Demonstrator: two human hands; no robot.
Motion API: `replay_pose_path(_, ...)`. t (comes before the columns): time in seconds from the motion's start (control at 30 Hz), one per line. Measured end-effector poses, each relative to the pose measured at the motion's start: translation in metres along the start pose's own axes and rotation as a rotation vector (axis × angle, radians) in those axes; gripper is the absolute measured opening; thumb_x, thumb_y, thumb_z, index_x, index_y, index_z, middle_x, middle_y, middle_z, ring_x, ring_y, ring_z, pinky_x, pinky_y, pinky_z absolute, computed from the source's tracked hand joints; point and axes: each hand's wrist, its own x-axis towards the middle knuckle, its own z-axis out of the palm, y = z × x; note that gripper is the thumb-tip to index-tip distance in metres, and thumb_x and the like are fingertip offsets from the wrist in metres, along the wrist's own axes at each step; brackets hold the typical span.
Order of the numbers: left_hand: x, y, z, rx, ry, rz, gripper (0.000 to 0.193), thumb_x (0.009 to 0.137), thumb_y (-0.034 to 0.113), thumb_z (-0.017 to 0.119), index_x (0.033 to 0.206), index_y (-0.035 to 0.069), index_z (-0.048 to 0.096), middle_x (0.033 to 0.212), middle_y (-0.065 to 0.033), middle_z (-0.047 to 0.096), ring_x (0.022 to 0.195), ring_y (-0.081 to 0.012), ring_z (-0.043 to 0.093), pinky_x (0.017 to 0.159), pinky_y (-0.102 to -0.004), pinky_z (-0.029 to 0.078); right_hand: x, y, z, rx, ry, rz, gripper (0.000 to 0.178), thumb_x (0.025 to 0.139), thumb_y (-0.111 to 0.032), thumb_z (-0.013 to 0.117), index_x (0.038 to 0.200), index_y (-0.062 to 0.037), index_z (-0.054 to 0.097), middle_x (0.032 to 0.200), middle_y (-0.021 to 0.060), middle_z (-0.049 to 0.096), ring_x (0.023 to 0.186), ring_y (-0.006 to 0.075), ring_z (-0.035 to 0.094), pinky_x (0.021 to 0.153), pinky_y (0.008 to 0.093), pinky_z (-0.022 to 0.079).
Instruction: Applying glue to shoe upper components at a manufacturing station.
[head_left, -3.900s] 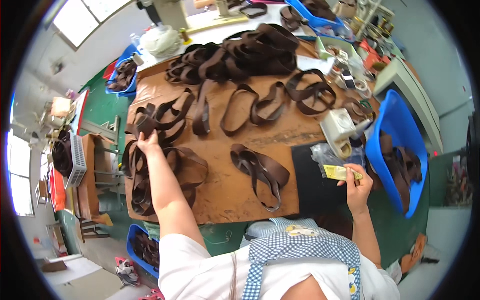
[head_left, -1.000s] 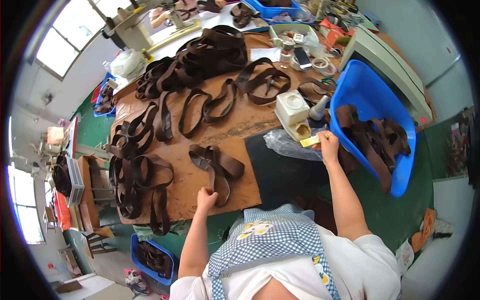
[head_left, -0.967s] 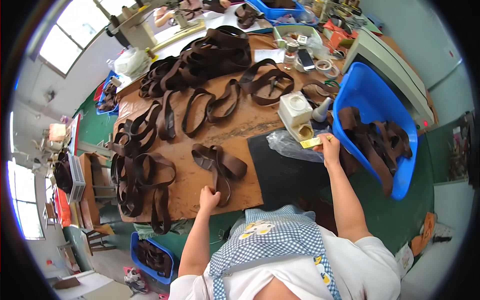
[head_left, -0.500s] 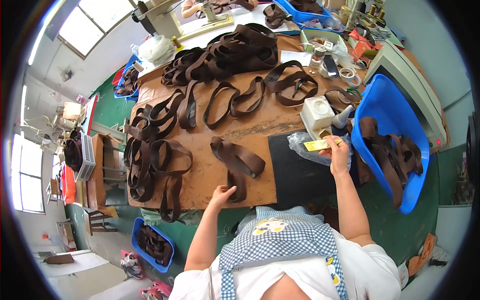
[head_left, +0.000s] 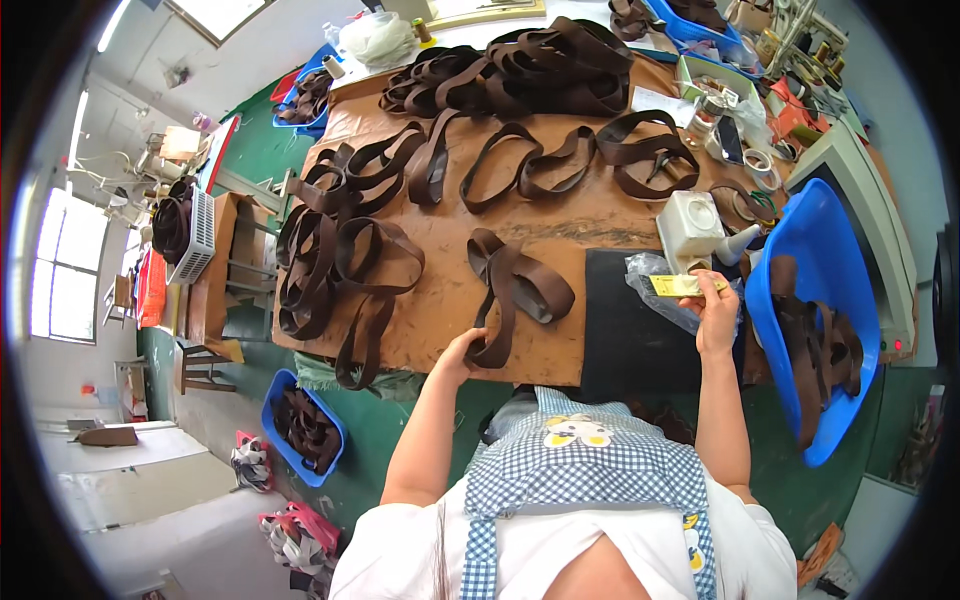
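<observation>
1. The left hand (head_left: 460,356) pinches the near end of a brown strap (head_left: 545,291) between thumb and fingers.
2. That strap lies on the table (head_left: 440,293), its looped, crossed part ahead of the left hand and to its right.
3. It looks light and limp, yet springy enough for its loops to stand partly on edge; the matt face should grip well, and it seems hardly fragile.
4. A flat pinch across the width of the near end, as the left hand has it, seems the best hold; grabbing the crossed part would probably fold or twist it.
5. The right hand (head_left: 716,318) pinches a flat yellow piece (head_left: 676,287) that sticks out to its left; it looks light and rather stiff, best held by its end. What it is I cannot tell.
6. Just ahead of the right hand stands a white container (head_left: 689,226); a clear plastic bag (head_left: 643,267) lies to its left, on a black mat (head_left: 625,340), and a blue bin (head_left: 858,405) is to its right.
</observation>
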Motion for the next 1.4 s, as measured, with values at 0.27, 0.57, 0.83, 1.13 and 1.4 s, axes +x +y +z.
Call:
replay_pose_path(0.27,-0.032,0.017,0.018,-0.139,-0.258,0.274,0.027,0.098,0.019,0.062,0.119,0.002,0.062,0.112,-0.0074,0.069,0.099,-0.0205,0.068,0.090,-0.0384,0.056,-0.009,-0.015,0.029,-0.002,-0.061,-0.009,0.019,0.098,-0.020,0.060,0.098,-0.0017,0.065,0.085,0.0086,0.069,0.062,0.0141,0.066,0.057,0.0243,0.055)
replay_pose_path(0.57,-0.084,0.057,0.100,-0.059,-0.334,0.687,0.034,0.098,0.003,0.056,0.132,0.003,0.055,0.123,-0.0034,0.063,0.111,-0.0131,0.060,0.098,-0.0290,0.047,-0.052,-0.051,0.099,-0.033,-0.338,-0.189,0.017,0.101,-0.012,0.054,0.106,0.0033,0.061,0.097,0.0108,0.066,0.068,0.0162,0.066,0.058,0.0257,0.057)
replay_pose_path(0.83,-0.084,0.060,0.125,0.208,-0.237,0.959,0.031,0.096,-0.003,0.057,0.127,-0.003,0.056,0.119,-0.0039,0.054,0.110,-0.0127,0.053,0.095,-0.0243,0.042,-0.054,-0.074,0.137,-0.318,-0.297,-0.568,0.014,0.099,-0.009,0.056,0.103,0.0027,0.064,0.080,0.0080,0.068,0.063,0.0119,0.068,0.056,0.0233,0.052)
replay_pose_path(1.13,-0.095,0.064,0.133,0.390,-0.188,1.069,0.023,0.095,-0.004,0.057,0.118,-0.003,0.056,0.112,-0.0044,0.049,0.104,-0.0133,0.051,0.090,-0.0218,0.040,-0.038,-0.068,0.146,-0.344,-0.318,-0.587,0.015,0.098,-0.010,0.058,0.103,0.0019,0.064,0.082,0.0095,0.069,0.064,0.0136,0.069,0.056,0.0240,0.053)
replay_pose_path(1.4,-0.104,0.068,0.134,0.495,-0.146,1.074,0.020,0.095,-0.004,0.056,0.115,-0.004,0.055,0.110,-0.0050,0.048,0.102,-0.0142,0.050,0.089,-0.0219,0.040,-0.041,-0.066,0.143,-0.376,-0.387,-0.512,0.016,0.098,-0.012,0.057,0.100,0.0033,0.063,0.083,0.0104,0.069,0.061,0.0145,0.069,0.054,0.0246,0.051)
